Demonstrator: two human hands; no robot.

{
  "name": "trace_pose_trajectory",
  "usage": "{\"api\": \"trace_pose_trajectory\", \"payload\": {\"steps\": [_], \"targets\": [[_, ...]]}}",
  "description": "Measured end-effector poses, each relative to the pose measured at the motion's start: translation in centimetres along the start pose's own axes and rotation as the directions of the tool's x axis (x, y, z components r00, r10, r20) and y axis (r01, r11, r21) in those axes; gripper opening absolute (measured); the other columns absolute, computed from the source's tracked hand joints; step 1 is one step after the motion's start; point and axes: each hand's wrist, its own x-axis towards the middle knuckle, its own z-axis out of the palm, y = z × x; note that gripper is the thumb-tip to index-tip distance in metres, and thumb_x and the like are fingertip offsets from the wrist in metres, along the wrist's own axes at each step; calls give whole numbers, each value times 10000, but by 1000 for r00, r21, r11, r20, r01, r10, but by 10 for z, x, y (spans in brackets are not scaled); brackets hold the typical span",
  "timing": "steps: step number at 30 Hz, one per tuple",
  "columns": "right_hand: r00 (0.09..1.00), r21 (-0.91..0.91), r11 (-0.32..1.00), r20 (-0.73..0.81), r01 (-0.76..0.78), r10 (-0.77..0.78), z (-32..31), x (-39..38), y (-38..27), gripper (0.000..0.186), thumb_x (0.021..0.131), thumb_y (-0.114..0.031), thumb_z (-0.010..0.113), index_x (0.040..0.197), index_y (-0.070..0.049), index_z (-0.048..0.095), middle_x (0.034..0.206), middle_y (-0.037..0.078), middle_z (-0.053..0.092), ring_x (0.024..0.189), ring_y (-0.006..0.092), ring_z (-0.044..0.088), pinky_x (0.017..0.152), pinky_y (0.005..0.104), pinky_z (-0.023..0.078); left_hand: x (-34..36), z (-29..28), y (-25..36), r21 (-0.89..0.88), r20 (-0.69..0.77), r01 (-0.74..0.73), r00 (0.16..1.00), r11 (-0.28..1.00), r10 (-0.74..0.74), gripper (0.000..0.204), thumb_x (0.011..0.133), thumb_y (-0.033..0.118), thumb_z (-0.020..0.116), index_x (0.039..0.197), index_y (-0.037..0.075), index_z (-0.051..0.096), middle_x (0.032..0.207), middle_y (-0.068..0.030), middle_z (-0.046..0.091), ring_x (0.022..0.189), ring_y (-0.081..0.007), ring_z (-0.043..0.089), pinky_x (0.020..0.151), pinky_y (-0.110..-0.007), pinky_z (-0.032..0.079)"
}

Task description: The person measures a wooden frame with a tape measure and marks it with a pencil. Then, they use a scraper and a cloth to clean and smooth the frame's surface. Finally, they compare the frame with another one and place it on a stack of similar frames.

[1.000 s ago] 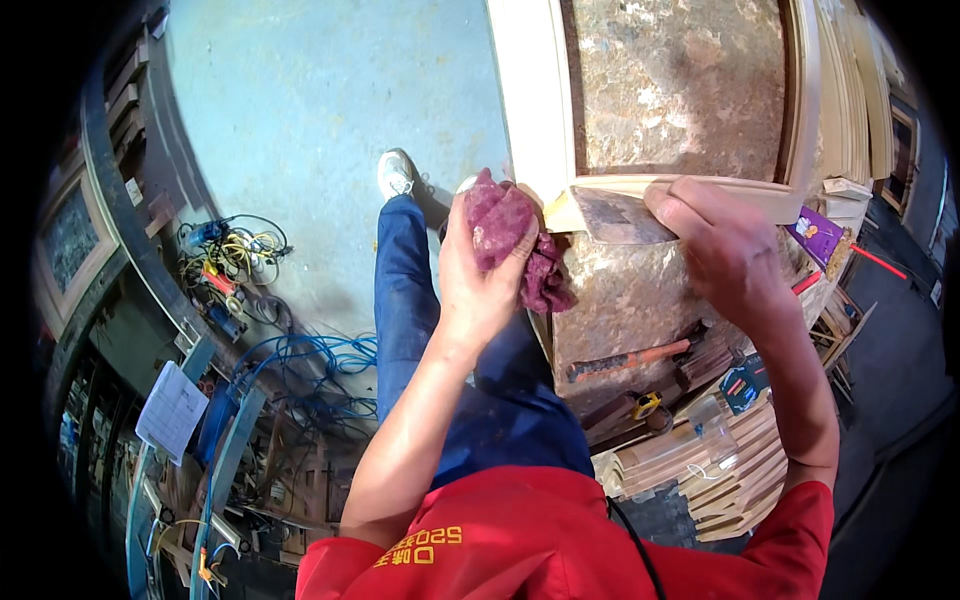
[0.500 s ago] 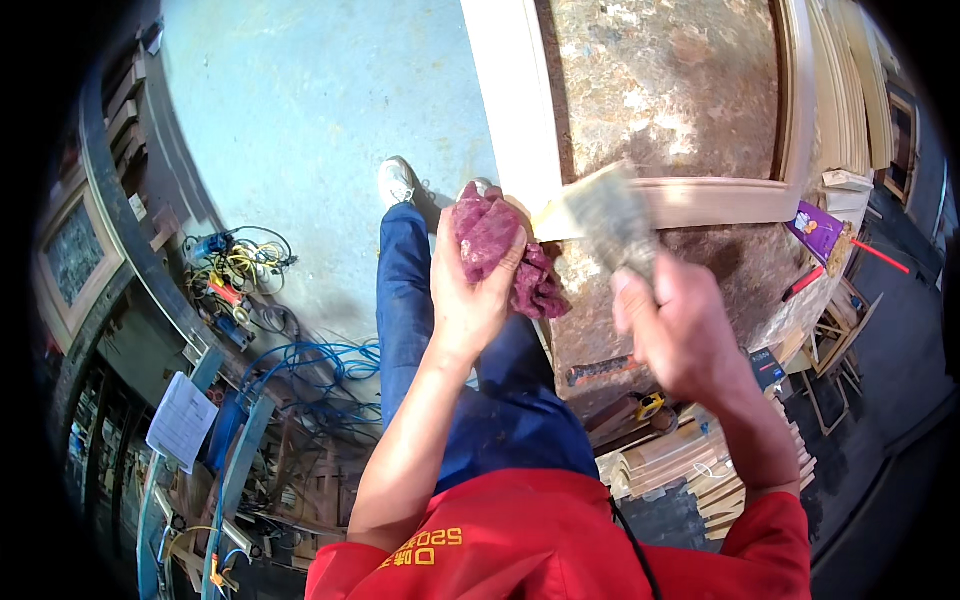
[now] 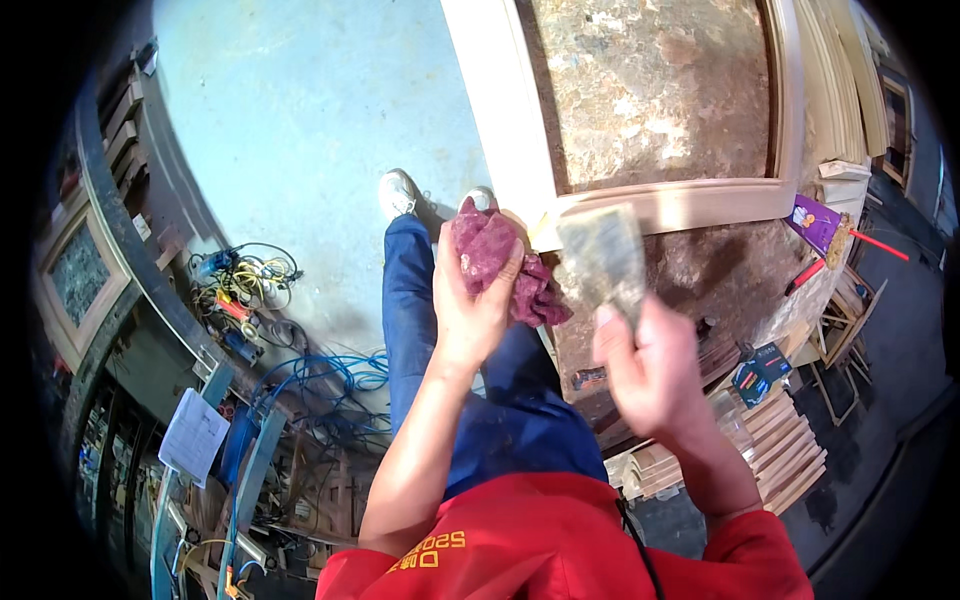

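My left hand (image 3: 470, 310) grips a crumpled maroon cloth (image 3: 488, 245) beside the lower left corner of a pale wooden frame (image 3: 680, 200). In my right hand (image 3: 650, 360) is a flat, grimy scraper (image 3: 602, 255), its blade blurred and raised near the frame's lower rail. The frame lies on a mottled workbench (image 3: 705, 275). An orange-and-black tool, partly hidden, lies below my hands on the bench.
A purple packet (image 3: 813, 220) and red sticks (image 3: 878, 245) are at the bench's right edge, near stacked wood strips (image 3: 830, 90). Tangled cables (image 3: 235, 295), a paper sheet (image 3: 193, 438) and another frame (image 3: 78, 275) are on the left. Timber pieces (image 3: 775, 455) lie below.
My right hand has moved down and left from the frame's rail, raising the scraper with it. My left hand stays on the cloth. The view has shifted slightly.
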Motion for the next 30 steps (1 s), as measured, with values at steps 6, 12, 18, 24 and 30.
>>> {"api": "trace_pose_trajectory", "payload": {"steps": [6,12,18,24,30], "targets": [[971,-374,905,-42,202,-234,-31,26,10,131,997,-117,651,1081,-18,661,785,167,645,711,373,655,647,448,508,0,0,-1,-10,-2,3,1000,1000,-3,463,937,201,802,1286,4,571,1145,-147,691,1068,-247,676,965,-368,520],[925,-531,769,86,357,-370,-36,36,10,114,957,-95,669,1052,-33,673,863,150,674,762,360,675,674,455,521,2,0,-9,-19,14,-16,1000,1000,16,467,937,202,802,1291,5,569,1150,-148,690,1068,-249,677,968,-371,519],[930,-514,784,86,350,-359,-45,34,5,143,946,-94,666,1072,-30,677,873,140,678,777,358,678,669,449,522,1,-1,-3,15,10,-7,1000,1000,7,482,938,206,806,1302,5,563,1159,-147,693,1084,-240,677,976,-367,518],[886,-518,719,268,464,-378,-56,42,5,131,939,-79,663,1057,-26,685,882,145,677,776,370,671,682,458,526,1,0,-1,-23,14,4,1000,1000,-3,466,950,198,799,1301,5,561,1178,-143,691,1098,-223,673,976,-356,518],[974,-207,966,-129,155,-184,-50,19,36,82,1022,-90,614,1015,-33,672,858,83,683,689,228,631,644,339,499,-3,-9,1,148,-80,-104,990,983,117,461,915,168,816,1272,-2,581,1200,-162,678,1091,-278,677,973,-383,522]]}}
